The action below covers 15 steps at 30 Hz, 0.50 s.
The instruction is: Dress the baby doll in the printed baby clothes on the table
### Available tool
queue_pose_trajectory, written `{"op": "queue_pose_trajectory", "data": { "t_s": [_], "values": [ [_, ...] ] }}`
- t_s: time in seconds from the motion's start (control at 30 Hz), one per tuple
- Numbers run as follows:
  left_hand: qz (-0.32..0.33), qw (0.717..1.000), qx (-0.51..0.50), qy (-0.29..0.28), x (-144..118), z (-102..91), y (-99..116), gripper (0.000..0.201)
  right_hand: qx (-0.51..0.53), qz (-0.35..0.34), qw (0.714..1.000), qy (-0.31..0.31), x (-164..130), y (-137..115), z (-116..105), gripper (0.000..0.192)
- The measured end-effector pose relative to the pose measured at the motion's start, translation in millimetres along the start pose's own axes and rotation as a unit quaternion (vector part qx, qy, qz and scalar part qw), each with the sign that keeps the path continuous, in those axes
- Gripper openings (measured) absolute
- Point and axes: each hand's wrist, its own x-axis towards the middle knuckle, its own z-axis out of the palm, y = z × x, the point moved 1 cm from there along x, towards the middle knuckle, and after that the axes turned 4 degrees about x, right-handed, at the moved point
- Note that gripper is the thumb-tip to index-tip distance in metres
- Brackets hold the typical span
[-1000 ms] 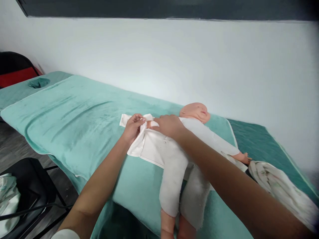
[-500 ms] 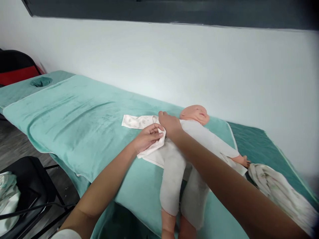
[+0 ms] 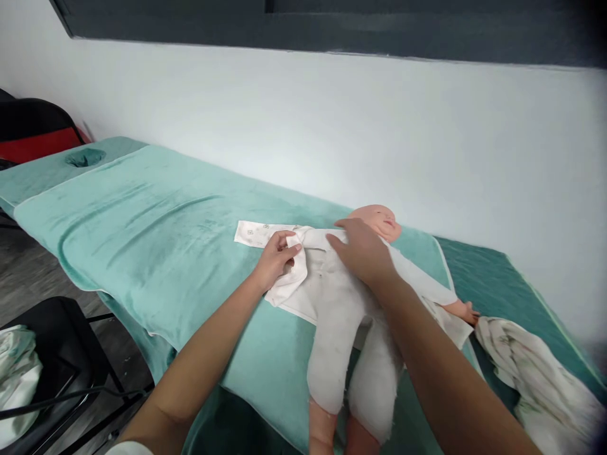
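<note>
A baby doll (image 3: 332, 316) with a white cloth body lies on its back on the bed, its head at the wall side. Beneath and beside it is spread a white printed baby shirt (image 3: 253, 234), one sleeve stretched out to the left. My left hand (image 3: 277, 260) pinches the shirt's front edge beside the doll's arm. That arm runs into the sleeve, its end hidden. My right hand (image 3: 363, 249) is over the doll's upper chest near the neck, thumb and fingers apart, holding nothing. The doll's other arm points right, its small hand showing.
A light green cover (image 3: 142, 215) lies over the long bed against the white wall. To the right is a crumpled white cloth (image 3: 531, 366). At lower left, a black chair (image 3: 61, 341) holds another cloth (image 3: 19, 373). A red and black chair (image 3: 40, 139) stands behind.
My right hand has left the shirt sleeve and moved right to the doll's chest, its fingers spreading. My left hand keeps its pinch on the shirt edge, pulled slightly left.
</note>
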Motion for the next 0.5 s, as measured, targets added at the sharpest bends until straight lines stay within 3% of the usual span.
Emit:
{"op": "queue_pose_trajectory", "data": {
  "t_s": [0.1,0.17,0.2,0.3,0.37,0.5],
  "values": [
    [0.016,0.999,-0.010,0.040,3,0.7,0,0.051,0.055,0.046,0.984,0.160,-31,39,-15,0.040],
    [0.008,0.999,0.023,0.028,5,1.6,-1,0.042,0.079,0.132,0.964,0.217,-53,64,-23,0.046],
    [0.003,0.999,0.051,0.016,6,2.2,-2,0.036,0.089,0.181,0.955,0.215,-64,74,-25,0.048],
    [0.001,0.990,0.140,-0.004,8,5.5,-3,0.025,0.127,0.282,0.943,0.125,-87,91,-25,0.055],
    [0.011,0.984,0.179,0.009,9,8.8,-4,0.024,0.123,0.299,0.943,0.085,-94,92,-24,0.061],
    [0.007,0.967,0.245,0.062,17,16.5,-9,0.028,0.095,0.301,0.945,0.079,-95,91,-22,0.069]
  ]
}}
